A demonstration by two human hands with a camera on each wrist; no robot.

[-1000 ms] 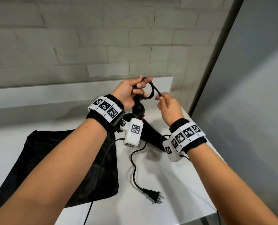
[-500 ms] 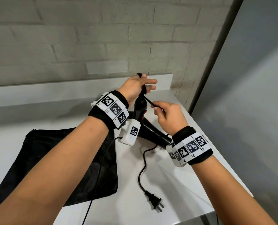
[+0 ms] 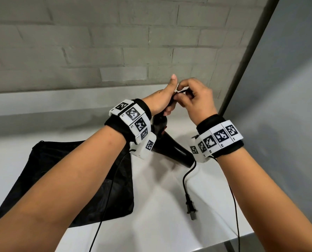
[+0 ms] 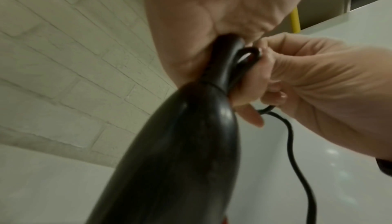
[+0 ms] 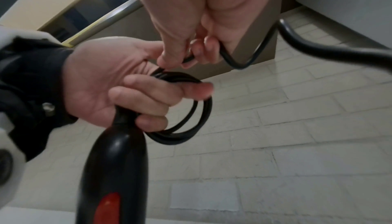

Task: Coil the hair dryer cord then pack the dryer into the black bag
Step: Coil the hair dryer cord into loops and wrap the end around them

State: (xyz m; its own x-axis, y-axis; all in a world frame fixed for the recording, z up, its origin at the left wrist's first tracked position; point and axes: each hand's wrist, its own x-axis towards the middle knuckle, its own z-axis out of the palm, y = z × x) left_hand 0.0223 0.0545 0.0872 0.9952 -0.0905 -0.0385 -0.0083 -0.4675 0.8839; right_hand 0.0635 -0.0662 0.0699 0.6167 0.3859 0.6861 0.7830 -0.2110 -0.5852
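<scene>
My left hand (image 3: 163, 100) grips the end of the black hair dryer's handle (image 5: 118, 153) together with several coiled loops of its cord (image 5: 186, 123). The dryer (image 3: 171, 150) hangs below that hand, barrel pointing down and to the right above the table. My right hand (image 3: 191, 99) pinches the cord (image 5: 237, 63) right beside the left thumb. The loose end of the cord (image 3: 186, 177) drops to the table and ends in the plug (image 3: 191, 210). The black bag (image 3: 64, 179) lies flat on the table at the left, partly hidden by my left forearm.
The white table (image 3: 169, 224) ends at a front edge close to the plug, and its right edge runs along a grey panel (image 3: 288, 106). A grey brick wall (image 3: 97, 42) with a low white ledge stands behind. Thin wrist-camera cables (image 3: 233, 200) trail over the table.
My right hand rose from below the handle up to the left hand, bringing more cord to the coil. The loose cord on the table got shorter and the plug slid a little.
</scene>
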